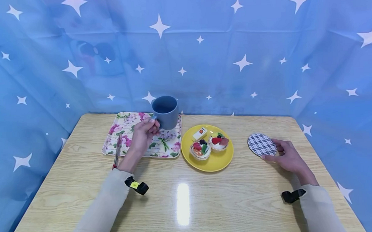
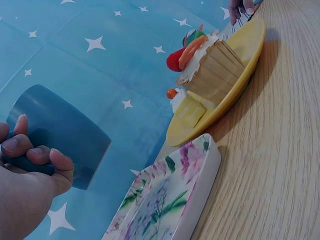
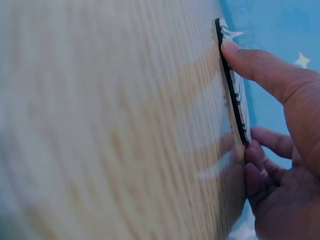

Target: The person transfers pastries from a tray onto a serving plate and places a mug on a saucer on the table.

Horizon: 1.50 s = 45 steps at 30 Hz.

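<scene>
A blue-grey mug (image 1: 165,113) is held by its handle in my left hand (image 1: 142,133), above the back right part of a floral tray (image 1: 131,127). In the left wrist view the mug (image 2: 62,135) is clear of the tray (image 2: 165,195), and curled fingers wrap its handle. On the right, my right hand (image 1: 289,156) grips the edge of a round checked coaster (image 1: 261,144) between thumb and fingers. The right wrist view shows the coaster's dark rim (image 3: 231,80) edge-on, low over the table; whether it touches is unclear.
Between the hands stands a yellow plate (image 1: 217,166) with two fruit-topped cupcakes (image 1: 200,150) and a small cake slice (image 1: 200,133). A knife (image 1: 117,152) with a red handle lies over the tray's left front edge, partly beside my left forearm. A blue starred curtain (image 1: 203,77) surrounds the wooden table (image 1: 224,204).
</scene>
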{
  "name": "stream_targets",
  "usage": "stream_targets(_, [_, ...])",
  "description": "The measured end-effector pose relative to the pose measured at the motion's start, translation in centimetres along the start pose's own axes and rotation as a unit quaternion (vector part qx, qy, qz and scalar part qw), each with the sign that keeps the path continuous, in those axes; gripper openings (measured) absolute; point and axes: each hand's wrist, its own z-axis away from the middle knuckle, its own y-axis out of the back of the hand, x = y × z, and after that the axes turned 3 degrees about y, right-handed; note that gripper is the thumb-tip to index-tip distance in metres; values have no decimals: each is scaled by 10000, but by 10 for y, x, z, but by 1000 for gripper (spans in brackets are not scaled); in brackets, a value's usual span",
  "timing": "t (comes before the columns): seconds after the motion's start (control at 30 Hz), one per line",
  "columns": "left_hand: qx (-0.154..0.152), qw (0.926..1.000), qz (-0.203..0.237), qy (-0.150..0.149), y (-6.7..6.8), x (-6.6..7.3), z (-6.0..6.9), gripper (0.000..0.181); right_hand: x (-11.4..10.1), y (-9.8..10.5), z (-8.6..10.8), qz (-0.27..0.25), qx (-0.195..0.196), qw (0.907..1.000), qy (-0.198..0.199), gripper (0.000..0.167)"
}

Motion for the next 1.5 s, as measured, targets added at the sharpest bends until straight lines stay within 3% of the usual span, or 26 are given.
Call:
stream_targets(0.7, [-200, 9992, -282, 223, -28, -5, -2, 31, -1, 0, 0, -57, 39, 10000, 52, 100])
stream_targets(1.5, [-457, 9985, -274, 84, -64, -19, -11, 31, -1, 0, 1, -92, 38, 9999, 97, 98])
